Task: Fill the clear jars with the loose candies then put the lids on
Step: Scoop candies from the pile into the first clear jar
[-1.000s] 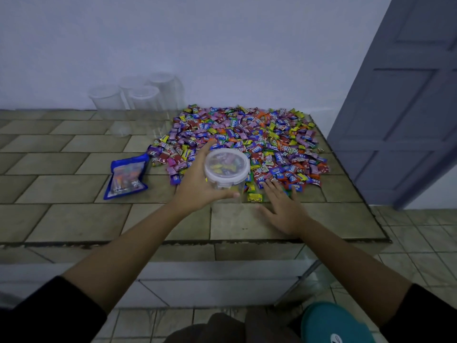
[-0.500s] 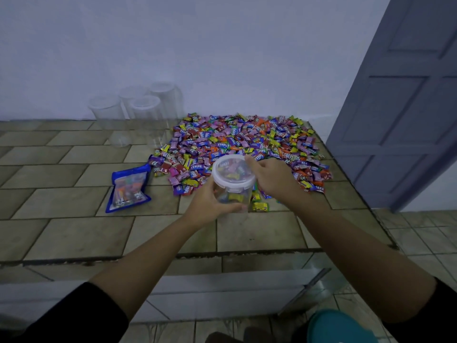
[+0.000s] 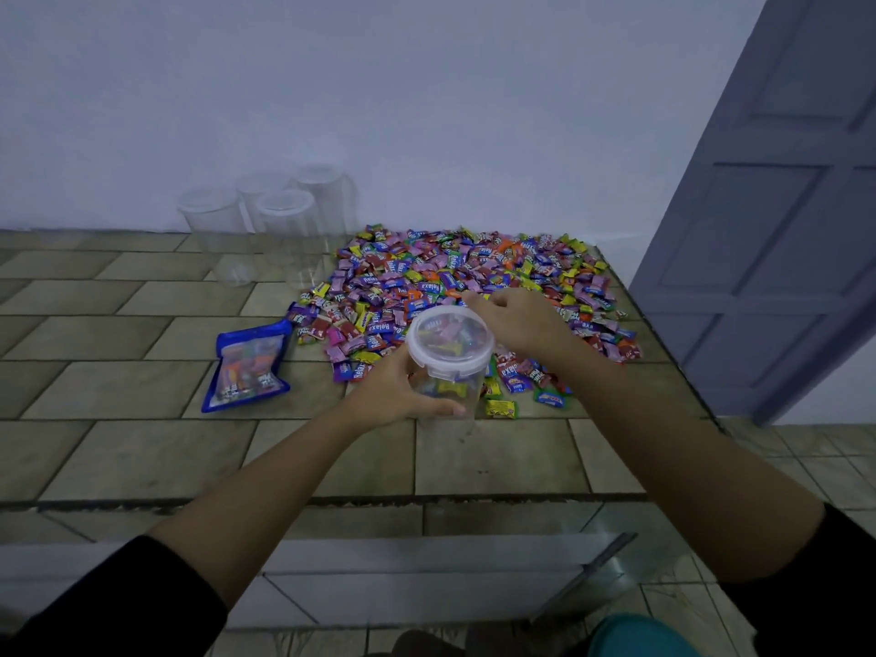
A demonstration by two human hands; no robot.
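A clear jar (image 3: 445,386) with candies inside stands at the near edge of the candy pile, a clear lid (image 3: 450,336) on its mouth. My left hand (image 3: 396,393) grips the jar's side from the left. My right hand (image 3: 519,322) hovers over the lid's far right rim with fingers curled; whether it pinches the lid cannot be seen. A broad pile of wrapped candies (image 3: 474,286) in many colours covers the tiled counter behind the jar. Several empty clear jars (image 3: 284,225) stand at the back by the wall.
A blue candy bag (image 3: 249,367) lies flat left of the pile. The tiled counter (image 3: 142,448) ends in a front edge near me and a right edge by the grey door (image 3: 777,230). A white wall backs the counter.
My right hand rose from the counter to the lid's right side. The jar stays in my left hand's grip, slightly nearer the pile's edge.
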